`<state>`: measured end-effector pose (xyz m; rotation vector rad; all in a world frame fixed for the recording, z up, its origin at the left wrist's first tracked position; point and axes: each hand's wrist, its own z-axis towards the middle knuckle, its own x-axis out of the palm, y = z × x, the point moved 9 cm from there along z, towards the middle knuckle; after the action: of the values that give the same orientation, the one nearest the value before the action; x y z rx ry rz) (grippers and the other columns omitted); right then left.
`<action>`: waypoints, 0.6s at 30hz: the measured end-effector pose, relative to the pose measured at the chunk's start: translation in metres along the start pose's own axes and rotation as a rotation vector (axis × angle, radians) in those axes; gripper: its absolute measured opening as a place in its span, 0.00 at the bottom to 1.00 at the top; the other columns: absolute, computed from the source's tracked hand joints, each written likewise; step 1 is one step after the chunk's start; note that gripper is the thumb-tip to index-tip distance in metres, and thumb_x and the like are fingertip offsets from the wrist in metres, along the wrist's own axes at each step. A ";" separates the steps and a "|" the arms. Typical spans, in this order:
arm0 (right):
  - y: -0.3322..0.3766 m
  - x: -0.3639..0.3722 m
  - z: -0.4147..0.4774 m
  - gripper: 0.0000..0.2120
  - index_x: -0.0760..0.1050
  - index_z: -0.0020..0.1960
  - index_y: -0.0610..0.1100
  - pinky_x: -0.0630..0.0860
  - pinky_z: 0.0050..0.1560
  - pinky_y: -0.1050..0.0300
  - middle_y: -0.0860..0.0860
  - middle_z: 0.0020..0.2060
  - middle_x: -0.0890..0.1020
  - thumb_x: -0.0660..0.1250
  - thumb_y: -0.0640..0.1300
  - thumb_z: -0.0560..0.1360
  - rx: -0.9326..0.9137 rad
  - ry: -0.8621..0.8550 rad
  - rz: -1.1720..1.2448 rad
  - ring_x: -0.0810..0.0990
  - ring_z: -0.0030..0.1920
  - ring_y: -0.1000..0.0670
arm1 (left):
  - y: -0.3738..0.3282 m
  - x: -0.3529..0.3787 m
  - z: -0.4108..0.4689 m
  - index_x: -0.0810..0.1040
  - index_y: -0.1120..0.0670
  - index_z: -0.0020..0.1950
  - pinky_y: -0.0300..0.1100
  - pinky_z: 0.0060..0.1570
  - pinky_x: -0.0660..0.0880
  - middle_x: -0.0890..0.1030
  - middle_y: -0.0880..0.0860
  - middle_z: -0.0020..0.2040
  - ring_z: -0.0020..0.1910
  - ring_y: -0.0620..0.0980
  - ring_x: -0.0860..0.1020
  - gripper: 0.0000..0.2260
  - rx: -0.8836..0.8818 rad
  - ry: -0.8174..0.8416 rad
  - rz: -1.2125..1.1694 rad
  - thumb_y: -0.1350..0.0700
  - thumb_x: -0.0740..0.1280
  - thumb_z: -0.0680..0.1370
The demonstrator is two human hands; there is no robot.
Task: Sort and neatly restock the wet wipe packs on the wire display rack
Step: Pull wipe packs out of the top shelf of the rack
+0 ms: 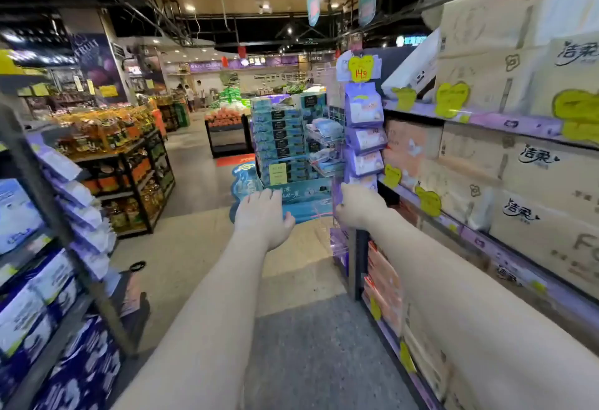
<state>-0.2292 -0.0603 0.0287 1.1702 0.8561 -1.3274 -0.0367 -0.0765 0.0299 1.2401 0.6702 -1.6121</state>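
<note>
A column of purple wet wipe packs [364, 137] hangs on the end of the right shelf, under a yellow price tag [359, 69]. My right hand [358, 207] grips the lowest pack [363, 183] of that column. Behind the column stands a wire display rack [324, 147] holding light blue wipe packs [325, 126]. My left hand [262, 218] hovers out in the aisle to the left of the column, fingers apart and holding nothing.
Tissue cartons [518, 157] fill the right shelves [486, 118]. A stack of blue tissue boxes [278, 140] stands ahead on a blue base. Purple and white packs [74, 202] fill the left shelf. Shelves of cooking oil bottles [123, 150] stand further left.
</note>
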 end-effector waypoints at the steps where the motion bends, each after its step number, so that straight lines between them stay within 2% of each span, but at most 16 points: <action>1: -0.001 0.006 0.030 0.16 0.71 0.62 0.39 0.74 0.54 0.48 0.40 0.61 0.78 0.62 0.47 0.79 0.000 0.006 0.015 0.77 0.61 0.38 | 0.005 0.009 0.027 0.67 0.55 0.77 0.52 0.72 0.67 0.74 0.56 0.72 0.71 0.58 0.71 0.25 -0.003 0.023 -0.011 0.44 0.56 0.83; 6: -0.009 0.019 0.176 0.11 0.72 0.56 0.39 0.73 0.50 0.49 0.39 0.58 0.78 0.62 0.47 0.80 0.032 0.012 -0.002 0.78 0.57 0.38 | 0.039 0.038 0.169 0.71 0.55 0.72 0.51 0.71 0.67 0.76 0.55 0.68 0.69 0.57 0.73 0.23 0.020 0.033 -0.006 0.44 0.57 0.82; 9: -0.008 0.040 0.255 0.17 0.72 0.61 0.40 0.74 0.53 0.48 0.40 0.60 0.78 0.63 0.52 0.80 0.043 0.013 -0.014 0.78 0.60 0.38 | 0.068 0.063 0.242 0.71 0.54 0.73 0.52 0.71 0.68 0.77 0.55 0.68 0.69 0.56 0.73 0.23 0.013 0.015 -0.009 0.44 0.57 0.82; 13: 0.000 0.073 0.359 0.20 0.72 0.66 0.42 0.76 0.56 0.47 0.41 0.62 0.78 0.65 0.52 0.78 0.047 0.001 0.014 0.79 0.61 0.38 | 0.105 0.111 0.332 0.73 0.53 0.69 0.52 0.68 0.70 0.78 0.54 0.64 0.65 0.56 0.75 0.21 0.028 0.012 -0.013 0.43 0.57 0.81; 16: 0.002 0.103 0.437 0.23 0.72 0.67 0.46 0.80 0.53 0.48 0.44 0.60 0.81 0.65 0.55 0.74 0.090 -0.007 -0.002 0.81 0.57 0.40 | 0.131 0.147 0.407 0.73 0.55 0.65 0.52 0.66 0.70 0.77 0.55 0.62 0.63 0.57 0.75 0.19 0.064 0.020 0.000 0.44 0.58 0.83; 18: 0.008 0.110 0.477 0.19 0.75 0.63 0.45 0.80 0.53 0.48 0.44 0.58 0.82 0.65 0.52 0.74 0.121 -0.020 -0.004 0.82 0.57 0.40 | 0.150 0.167 0.461 0.73 0.56 0.65 0.52 0.66 0.70 0.77 0.56 0.63 0.64 0.58 0.75 0.19 0.083 0.005 -0.013 0.44 0.59 0.83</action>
<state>-0.2837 -0.5463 0.0418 1.2474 0.7726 -1.4080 -0.0919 -0.5862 0.0463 1.3027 0.6210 -1.6618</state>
